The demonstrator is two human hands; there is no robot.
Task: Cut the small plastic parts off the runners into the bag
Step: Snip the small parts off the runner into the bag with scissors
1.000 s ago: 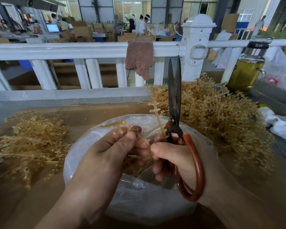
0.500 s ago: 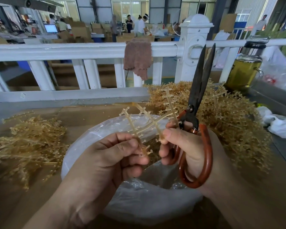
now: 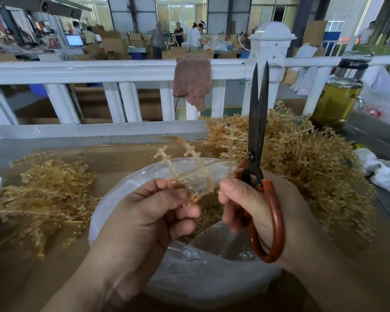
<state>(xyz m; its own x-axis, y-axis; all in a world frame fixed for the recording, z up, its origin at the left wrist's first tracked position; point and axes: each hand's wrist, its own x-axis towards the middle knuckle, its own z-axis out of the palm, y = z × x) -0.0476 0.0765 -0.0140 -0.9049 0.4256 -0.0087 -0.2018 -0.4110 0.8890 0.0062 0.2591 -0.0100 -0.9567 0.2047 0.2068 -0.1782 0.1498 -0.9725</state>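
Note:
My left hand (image 3: 151, 212) pinches the stem of a translucent amber runner (image 3: 185, 167) whose branches fan upward over the open clear plastic bag (image 3: 189, 278). Small amber pieces lie inside the bag. My right hand (image 3: 257, 206) grips scissors (image 3: 258, 131) with red-brown handles; their dark blades point straight up, slightly parted at the tips, just right of the runner and not touching it. The runner's branches are blurred.
A big heap of amber runners (image 3: 302, 158) lies at the right behind the scissors, a smaller heap (image 3: 43, 197) at the left. A white railing (image 3: 99, 70) with a brown cloth (image 3: 191, 79) crosses the back. A jar of yellow liquid (image 3: 338, 97) stands far right.
The scissors swung from tilted right back to upright. The runner, which rose out of my hands a second ago, now leans left and is blurred. Both hands stayed over the bag.

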